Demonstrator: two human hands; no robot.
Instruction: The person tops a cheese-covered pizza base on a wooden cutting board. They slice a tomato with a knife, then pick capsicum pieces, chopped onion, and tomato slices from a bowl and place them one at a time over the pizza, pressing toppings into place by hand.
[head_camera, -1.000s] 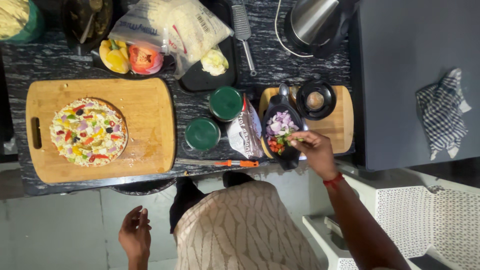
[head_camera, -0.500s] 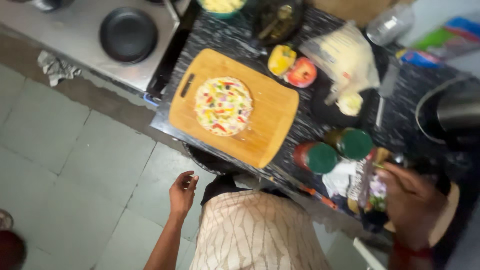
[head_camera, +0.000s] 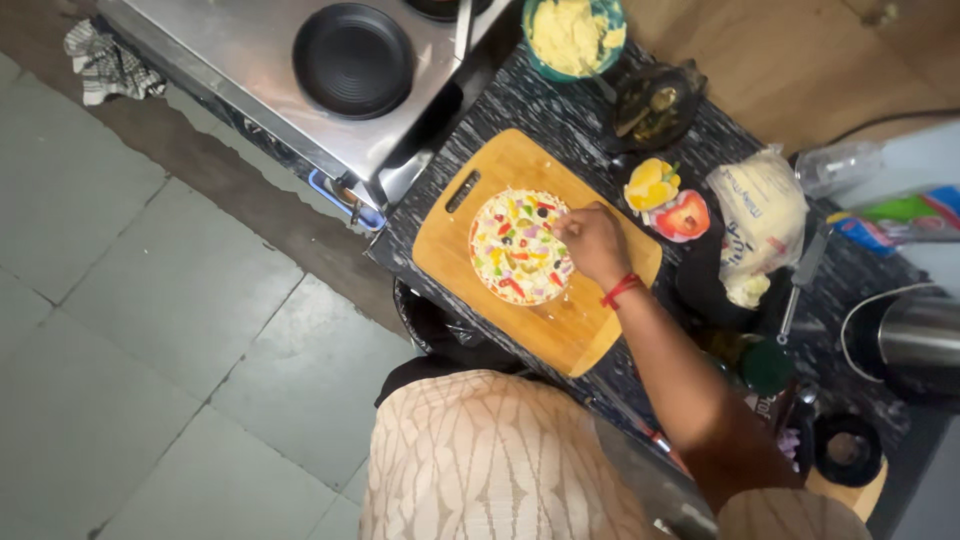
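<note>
Your right hand (head_camera: 592, 243) has come from the bowl at the frame's right to the pizza (head_camera: 520, 246) at centre, fingers pinched together, whatever they hold hidden, so another topping is going on.

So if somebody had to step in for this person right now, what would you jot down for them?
Right hand: fingers pinched together over the right edge of the pizza, seemingly dropping topping; what they hold is too small to tell.
Left hand: out of view.
The pizza lies on the wooden cutting board on the dark counter, already covered with mixed coloured toppings.
Beside the board: cut yellow and red peppers, a bag of grated cheese.
An empty black pan sits on the stove.
Left: the pizza looks uncooked.
</note>
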